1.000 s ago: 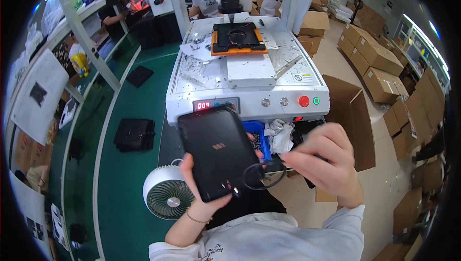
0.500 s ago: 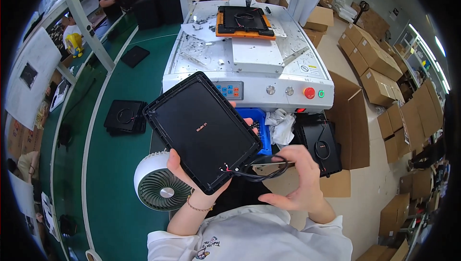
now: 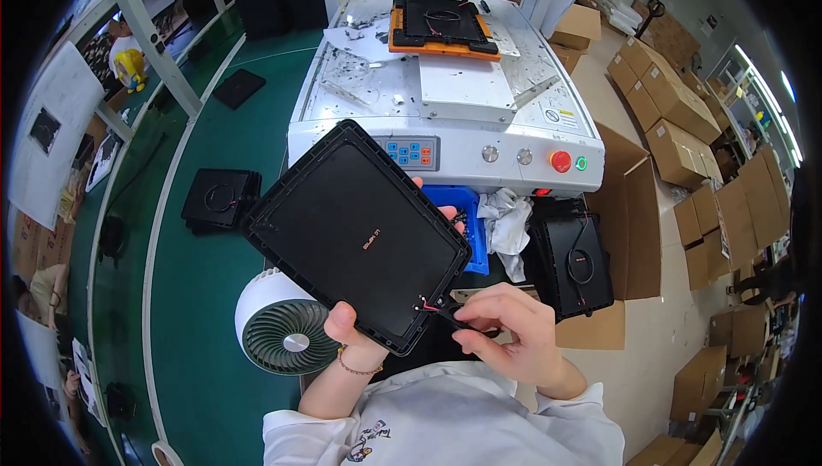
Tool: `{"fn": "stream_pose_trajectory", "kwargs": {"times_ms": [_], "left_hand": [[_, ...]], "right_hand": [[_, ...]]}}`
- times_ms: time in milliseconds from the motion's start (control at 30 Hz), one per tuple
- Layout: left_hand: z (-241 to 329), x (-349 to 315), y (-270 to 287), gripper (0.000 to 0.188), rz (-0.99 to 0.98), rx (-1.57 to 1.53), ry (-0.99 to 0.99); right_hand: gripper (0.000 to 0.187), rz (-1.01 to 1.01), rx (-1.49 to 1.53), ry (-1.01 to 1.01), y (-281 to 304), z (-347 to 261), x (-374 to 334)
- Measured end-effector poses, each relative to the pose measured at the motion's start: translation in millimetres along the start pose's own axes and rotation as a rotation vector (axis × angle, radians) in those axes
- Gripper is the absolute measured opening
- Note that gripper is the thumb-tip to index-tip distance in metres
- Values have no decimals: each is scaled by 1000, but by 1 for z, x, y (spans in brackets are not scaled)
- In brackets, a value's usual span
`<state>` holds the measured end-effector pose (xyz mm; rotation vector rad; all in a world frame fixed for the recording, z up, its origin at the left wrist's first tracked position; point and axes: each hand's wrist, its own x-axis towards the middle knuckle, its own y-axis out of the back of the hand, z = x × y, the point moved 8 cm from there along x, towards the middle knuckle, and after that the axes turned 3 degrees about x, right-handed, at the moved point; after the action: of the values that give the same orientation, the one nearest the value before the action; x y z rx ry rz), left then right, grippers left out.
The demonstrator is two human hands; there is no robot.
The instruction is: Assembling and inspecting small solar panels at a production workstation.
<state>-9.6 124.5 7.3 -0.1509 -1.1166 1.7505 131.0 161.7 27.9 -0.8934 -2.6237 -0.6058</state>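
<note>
My left hand (image 3: 358,339) holds up a black rectangular plastic panel (image 3: 351,218) with a raised rim. Its thumb lies over the near edge, and fingertips show past the far edge. From the panel's lower right corner come short red and white wire ends and a black cable (image 3: 449,315). At that corner my right hand (image 3: 518,337) pinches the cable between thumb and fingers; the rest of the cable is mostly hidden behind the hand. Beyond the panel stands a white press machine (image 3: 535,145), where an orange fixture (image 3: 404,44) carries a similar black panel (image 3: 441,22) with a coiled cable.
Black panels (image 3: 214,196) are stacked on the green table (image 3: 201,295) at left, near a white fan (image 3: 257,325). A blue bin (image 3: 479,247) and a white cloth (image 3: 507,224) sit below the machine. More panels (image 3: 575,273) lie by an open carton (image 3: 629,218) at right.
My right hand has moved in toward the panel's corner, and its fingers have closed on the cable. The loose cable loop has dropped from sight. The panel has shifted slightly.
</note>
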Motion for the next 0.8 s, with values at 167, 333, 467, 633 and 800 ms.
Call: {"fn": "stream_pose_trajectory", "kwargs": {"times_ms": [167,333,467,633,800], "left_hand": [[3,-1,8,121,48,-69,-1],[-3,-1,23,123,34,22,-37],[-11,-5,15,125,42,38,18],[-17,-8,5,126,-4,-100,126],[-23,-10,1,125,42,-105,104]], "right_hand": [[13,34,69,-145,-3,30,-4],[8,-44,465,-272,-19,49,-11],[4,0,609,-159,-22,57,-13],[9,51,736,-285,-25,75,-18],[14,78,808,-376,-26,85,-23]]}}
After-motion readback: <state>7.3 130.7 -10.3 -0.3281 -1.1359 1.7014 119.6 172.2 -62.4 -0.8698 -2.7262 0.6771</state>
